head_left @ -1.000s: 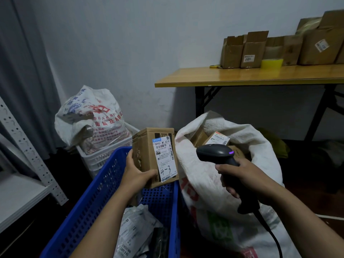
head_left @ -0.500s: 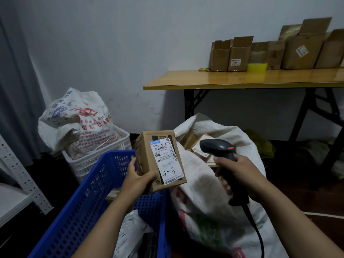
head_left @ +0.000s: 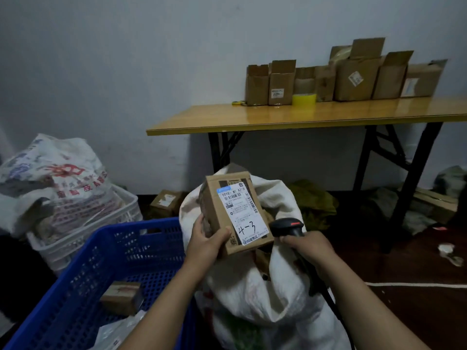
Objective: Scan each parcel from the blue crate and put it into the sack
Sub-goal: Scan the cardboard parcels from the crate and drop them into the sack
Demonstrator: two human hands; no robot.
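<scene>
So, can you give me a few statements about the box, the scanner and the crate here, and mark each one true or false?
1. The left hand holds a cardboard parcel marked "4-3". True.
2. The right hand is empty. False: it grips a black scanner.
3. The parcel lies inside the white sack. False: it is held up in front of the sack's mouth.
4. The blue crate holds nothing. False: a small box lies in it.
5. Yellow tape sits on the wooden table. True.
</scene>
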